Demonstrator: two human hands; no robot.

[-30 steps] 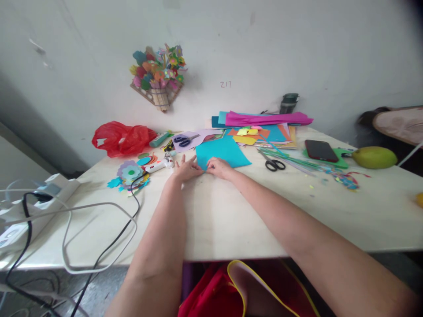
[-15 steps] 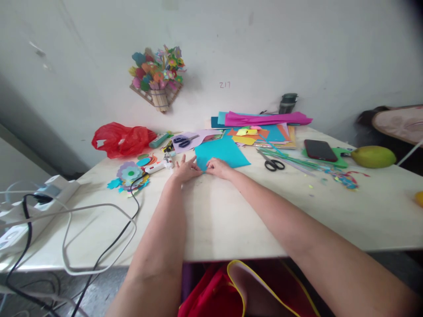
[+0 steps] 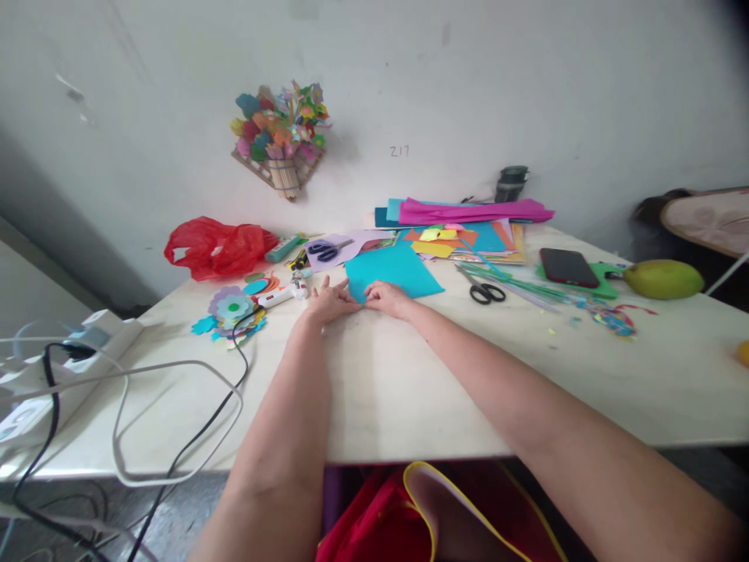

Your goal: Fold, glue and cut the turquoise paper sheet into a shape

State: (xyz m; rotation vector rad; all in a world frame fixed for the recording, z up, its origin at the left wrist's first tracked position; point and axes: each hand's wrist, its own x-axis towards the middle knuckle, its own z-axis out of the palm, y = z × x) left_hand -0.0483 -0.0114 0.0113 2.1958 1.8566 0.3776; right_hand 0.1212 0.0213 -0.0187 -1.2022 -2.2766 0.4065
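Observation:
A bright blue craft sheet lies flat on the table in front of me. At its near left corner is my left hand, fingers spread and the thumb reaching to the sheet's edge. My right hand is closed, its fingertips pinched on the sheet's near edge close to the left thumb. What exactly lies between the fingertips is too small to make out. Left of my left hand rests a white glue gun with a black cord. Scissors with black handles lie to the right of the sheet.
Paper flowers are piled at left, near a power strip with loose cables. Behind are a red plastic bag, blue-handled scissors and a magenta roll. A phone and a green fruit lie right.
My fingertips have shifted very slightly at the sheet's near edge. The view has moved a little; the sheet and the other things stay in place.

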